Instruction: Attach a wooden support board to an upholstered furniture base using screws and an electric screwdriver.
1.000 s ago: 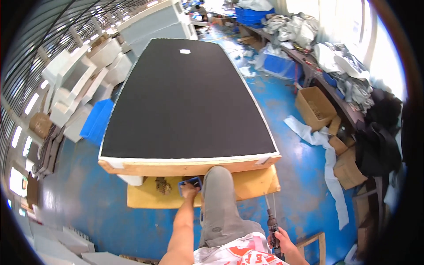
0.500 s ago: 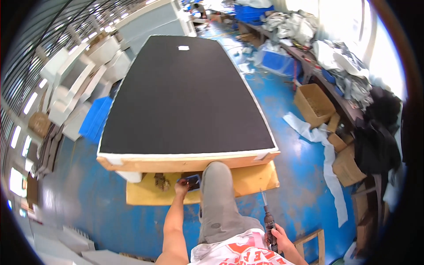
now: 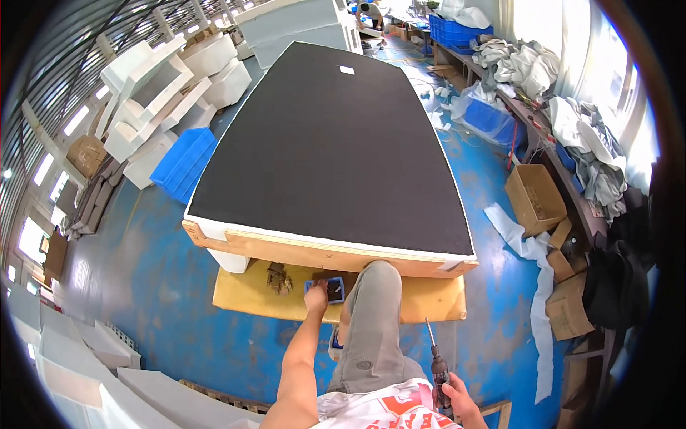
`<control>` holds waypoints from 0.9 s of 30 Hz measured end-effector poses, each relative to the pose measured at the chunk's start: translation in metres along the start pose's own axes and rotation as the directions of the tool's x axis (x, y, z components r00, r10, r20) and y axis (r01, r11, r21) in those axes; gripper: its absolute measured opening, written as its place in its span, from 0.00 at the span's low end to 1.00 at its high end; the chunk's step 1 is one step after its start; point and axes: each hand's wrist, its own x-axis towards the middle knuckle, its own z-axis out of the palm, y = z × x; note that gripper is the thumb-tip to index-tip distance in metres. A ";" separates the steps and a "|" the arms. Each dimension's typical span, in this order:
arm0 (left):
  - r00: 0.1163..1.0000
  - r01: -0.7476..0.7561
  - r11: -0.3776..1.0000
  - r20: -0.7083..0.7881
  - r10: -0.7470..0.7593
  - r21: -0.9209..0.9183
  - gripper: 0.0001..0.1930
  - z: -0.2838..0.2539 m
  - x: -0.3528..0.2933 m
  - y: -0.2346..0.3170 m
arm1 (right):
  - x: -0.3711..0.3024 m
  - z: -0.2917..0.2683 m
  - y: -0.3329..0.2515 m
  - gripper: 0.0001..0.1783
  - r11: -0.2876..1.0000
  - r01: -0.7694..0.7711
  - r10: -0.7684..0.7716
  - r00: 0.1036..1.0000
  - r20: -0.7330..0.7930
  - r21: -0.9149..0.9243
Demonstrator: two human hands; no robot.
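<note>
My left hand (image 3: 316, 297) is at the left side of a small blue tray (image 3: 341, 292) that holds small dark pieces. Its fingers are drawn together at the tray, and what they hold is too small to make out. The tray rests on a yellow padded board (image 3: 421, 306) below a large upholstered frame (image 3: 329, 157) with a black cloth top and a bare wooden edge. Off to the right, my right hand (image 3: 457, 393) is closed round a dark power screwdriver (image 3: 439, 368), its long thin bit pointing forward. My bent knee touches or nearly touches the wooden edge.
A heap of metal fittings (image 3: 278, 279) lies on the yellow board. On the right are an open cardboard box (image 3: 534, 200), a strip of white padding (image 3: 543, 314) and a cloth-laden bench (image 3: 529, 118). Blue crates (image 3: 184, 164) and white frames (image 3: 143, 93) stand left.
My view has swung, so the frame and bench appear farther right. My left hand stays at the tray, with more of the tray's contents showing. My right hand still holds the screwdriver.
</note>
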 end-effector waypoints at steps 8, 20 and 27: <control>0.878 0.395 -0.213 0.435 -0.197 -0.894 0.07 -0.001 0.003 -0.034 | 0.000 0.008 -0.008 0.23 1.000 -0.025 0.025 1.000 -0.003 -0.006; 0.838 0.394 -0.186 0.435 -0.330 -0.900 0.04 -0.012 0.005 -0.018 | -0.003 0.030 -0.031 0.23 0.998 0.030 -0.028 0.999 0.025 -0.054; 0.836 0.285 -0.691 0.525 -0.160 -0.664 0.08 0.004 0.008 -0.035 | 0.005 0.019 -0.022 0.27 0.989 0.034 -0.029 0.999 0.032 -0.145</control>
